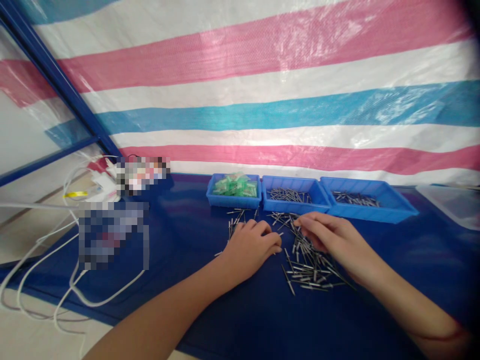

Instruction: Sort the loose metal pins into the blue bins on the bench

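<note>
Rivets [311, 272] in a loose pile on the blue desk [232, 325], beside the right hand [337, 237]; its thumb and fingertips meet over the pile's far part, any grip indiscernible. The left hand [249, 245], fingers curled, is beside a smaller scatter; whether it grasps anything cannot be told. Behind, three blue bins [235, 202] contain, left to right, green packets [236, 186], rivets and rivets; beyond, a striped sheet [262, 117].

A dark blue tabletop [262, 320] is lined at its back by three blue bins [296, 206] in a row; loose metal pins [311, 271] are strewn before them — white cables [95, 304] are draped at left.
</note>
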The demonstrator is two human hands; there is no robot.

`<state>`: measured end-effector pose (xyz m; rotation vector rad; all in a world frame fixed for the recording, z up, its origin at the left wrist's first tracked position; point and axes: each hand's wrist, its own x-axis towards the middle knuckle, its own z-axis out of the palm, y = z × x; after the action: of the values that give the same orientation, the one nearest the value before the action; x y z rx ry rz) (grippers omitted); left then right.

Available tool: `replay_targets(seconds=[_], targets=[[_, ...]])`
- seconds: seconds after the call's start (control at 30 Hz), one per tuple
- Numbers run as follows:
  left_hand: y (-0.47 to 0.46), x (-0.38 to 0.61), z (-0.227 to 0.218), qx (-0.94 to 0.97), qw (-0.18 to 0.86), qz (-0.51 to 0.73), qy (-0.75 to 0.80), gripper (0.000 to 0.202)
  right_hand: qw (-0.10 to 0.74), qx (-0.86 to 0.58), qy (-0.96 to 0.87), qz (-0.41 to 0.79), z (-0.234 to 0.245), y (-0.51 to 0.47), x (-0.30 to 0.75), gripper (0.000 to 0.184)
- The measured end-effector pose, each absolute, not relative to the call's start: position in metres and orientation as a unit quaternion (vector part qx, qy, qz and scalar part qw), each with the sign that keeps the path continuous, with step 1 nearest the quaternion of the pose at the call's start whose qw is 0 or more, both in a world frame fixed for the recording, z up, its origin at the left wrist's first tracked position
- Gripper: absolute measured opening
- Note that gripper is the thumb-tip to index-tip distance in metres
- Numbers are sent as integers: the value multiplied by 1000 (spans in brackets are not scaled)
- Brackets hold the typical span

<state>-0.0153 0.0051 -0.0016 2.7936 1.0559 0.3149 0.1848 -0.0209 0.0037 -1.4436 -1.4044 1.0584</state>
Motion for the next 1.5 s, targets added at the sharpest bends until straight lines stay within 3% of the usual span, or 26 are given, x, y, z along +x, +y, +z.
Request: replay_targets(seconds=[0.2, 0.4, 0.6, 0.77, 0.97, 1.13, 1.5], targets=[[10, -14, -3, 905, 118, 188, 363, 22, 316, -551, -698, 331, 0, -29, 170, 28], [7, -11, 1, 857, 251, 337, 298, 20, 381, -533, -605, 452, 3, -35, 163, 35], [7, -10, 1, 849, 259, 371, 272, 17, 381, -508, -539, 554, 8, -38, 159, 43], [3, -8, -1, 835, 298, 381, 262, 28, 402, -499, -467, 609, 3, -37, 157, 38], [-1, -2, -1, 690, 461, 459, 319, 48, 392, -499, -519, 573, 6, -39, 155, 34], [2, -3, 6, 653, 521, 408, 367, 17, 391, -499, -586, 505, 5, -41, 154, 25], [2, -5, 7, 685, 487, 420, 343, 16, 375, -509, -583, 511, 3, -40, 156, 32]])
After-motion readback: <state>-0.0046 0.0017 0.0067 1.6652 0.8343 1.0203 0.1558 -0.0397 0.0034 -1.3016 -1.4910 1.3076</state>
